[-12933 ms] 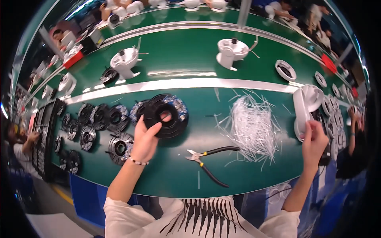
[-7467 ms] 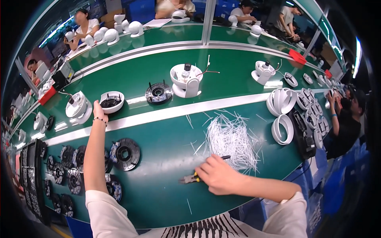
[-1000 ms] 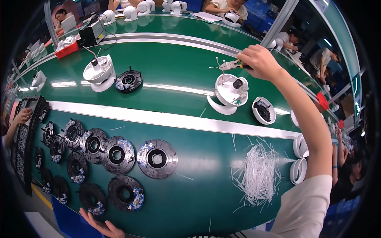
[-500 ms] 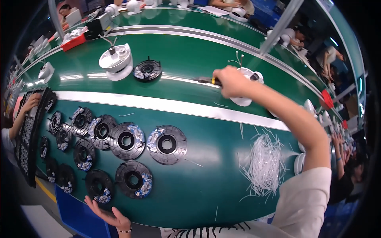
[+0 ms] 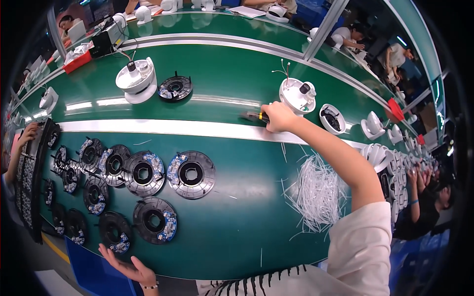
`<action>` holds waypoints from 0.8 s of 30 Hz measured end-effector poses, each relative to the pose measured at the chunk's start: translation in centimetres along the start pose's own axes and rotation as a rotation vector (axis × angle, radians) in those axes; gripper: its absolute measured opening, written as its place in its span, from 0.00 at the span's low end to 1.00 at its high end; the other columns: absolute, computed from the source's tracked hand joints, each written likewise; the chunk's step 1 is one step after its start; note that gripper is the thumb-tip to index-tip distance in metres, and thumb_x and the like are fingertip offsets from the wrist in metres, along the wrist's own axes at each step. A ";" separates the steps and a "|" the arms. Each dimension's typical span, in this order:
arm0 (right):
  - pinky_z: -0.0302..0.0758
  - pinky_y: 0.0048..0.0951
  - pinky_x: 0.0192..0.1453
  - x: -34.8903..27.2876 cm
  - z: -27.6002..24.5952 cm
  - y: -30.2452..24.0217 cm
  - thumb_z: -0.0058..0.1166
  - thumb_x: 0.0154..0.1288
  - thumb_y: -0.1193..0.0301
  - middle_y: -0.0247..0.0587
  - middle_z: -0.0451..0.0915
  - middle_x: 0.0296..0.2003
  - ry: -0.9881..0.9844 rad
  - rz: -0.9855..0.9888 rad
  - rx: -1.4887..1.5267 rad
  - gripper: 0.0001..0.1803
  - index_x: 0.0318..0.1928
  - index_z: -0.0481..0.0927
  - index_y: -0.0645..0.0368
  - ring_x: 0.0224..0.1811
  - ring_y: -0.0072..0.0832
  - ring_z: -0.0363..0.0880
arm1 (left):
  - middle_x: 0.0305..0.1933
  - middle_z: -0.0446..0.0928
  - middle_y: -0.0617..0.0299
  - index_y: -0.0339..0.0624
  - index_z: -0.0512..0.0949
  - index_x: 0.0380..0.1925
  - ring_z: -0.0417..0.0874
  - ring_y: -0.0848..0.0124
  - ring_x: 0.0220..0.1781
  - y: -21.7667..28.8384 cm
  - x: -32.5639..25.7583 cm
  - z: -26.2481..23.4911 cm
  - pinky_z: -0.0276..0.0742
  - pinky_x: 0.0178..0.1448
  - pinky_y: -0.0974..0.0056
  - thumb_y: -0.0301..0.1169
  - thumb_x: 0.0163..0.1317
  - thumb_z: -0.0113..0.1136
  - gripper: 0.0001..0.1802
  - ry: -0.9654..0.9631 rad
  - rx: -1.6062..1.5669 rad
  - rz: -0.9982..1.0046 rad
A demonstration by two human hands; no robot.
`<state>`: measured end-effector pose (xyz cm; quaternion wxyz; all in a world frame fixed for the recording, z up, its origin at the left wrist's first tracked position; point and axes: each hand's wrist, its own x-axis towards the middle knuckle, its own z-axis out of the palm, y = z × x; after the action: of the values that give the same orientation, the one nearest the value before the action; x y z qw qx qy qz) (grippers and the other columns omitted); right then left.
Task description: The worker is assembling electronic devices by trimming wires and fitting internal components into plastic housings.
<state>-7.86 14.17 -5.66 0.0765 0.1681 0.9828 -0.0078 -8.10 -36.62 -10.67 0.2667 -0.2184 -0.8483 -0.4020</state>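
Note:
My right hand [image 5: 280,117] is closed around a pair of pliers [image 5: 253,116] with dark jaws and a yellow-marked handle, jaws toward the left, over the white strip. Just beyond that hand stands a white rounded housing [image 5: 297,97] with thin wires sticking up. At the table's near edge my left hand [image 5: 129,271] is open, fingers stretched, holding nothing. Close to its fingertips lies a black disc with a blue circuit board [image 5: 115,232]. Several more such discs [image 5: 191,174] lie to the left, some overlapping.
A pile of white plastic ties [image 5: 318,195] lies right of centre. Beyond the white strip [image 5: 163,128] are another wired white housing [image 5: 135,81] and a black disc [image 5: 176,88]. A co-worker's hand touches a black tray [image 5: 30,182] at far left. White parts line the right side.
My right hand has come down and nearer with the pliers, uncovering the white housing behind it. My left hand stays open at the edge. The whole view has shifted slightly.

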 end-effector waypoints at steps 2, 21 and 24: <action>0.74 0.38 0.40 -0.5 -1.0 0.5 0.55 0.35 0.74 0.51 0.77 0.29 -0.023 0.001 0.014 0.15 0.32 0.76 0.61 0.35 0.44 0.76 | 0.66 0.45 0.42 0.34 0.51 0.59 0.44 0.49 0.68 -0.2 0.1 0.2 0.38 0.67 0.49 0.31 0.58 0.40 0.28 0.009 -0.004 0.007; 0.73 0.37 0.38 12.5 -15.1 -12.3 0.56 0.39 0.71 0.48 0.78 0.26 0.556 -0.403 0.005 0.14 0.31 0.78 0.62 0.31 0.43 0.76 | 0.65 0.48 0.40 0.31 0.50 0.59 0.40 0.44 0.68 0.6 0.9 -0.6 0.34 0.66 0.46 0.33 0.56 0.43 0.32 -0.102 0.140 -0.100; 0.70 0.35 0.39 17.5 -16.0 -13.9 0.56 0.41 0.74 0.40 0.75 0.29 0.735 -0.502 -0.420 0.13 0.33 0.77 0.57 0.36 0.36 0.74 | 0.65 0.47 0.40 0.30 0.50 0.59 0.39 0.44 0.68 0.8 1.1 -0.8 0.34 0.66 0.45 0.35 0.57 0.42 0.32 -0.137 0.164 -0.156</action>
<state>-31.20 7.44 7.31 -0.2473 -0.1013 0.9353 0.2319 -8.24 -36.61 -9.08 0.1928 -0.1562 -0.9089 -0.3351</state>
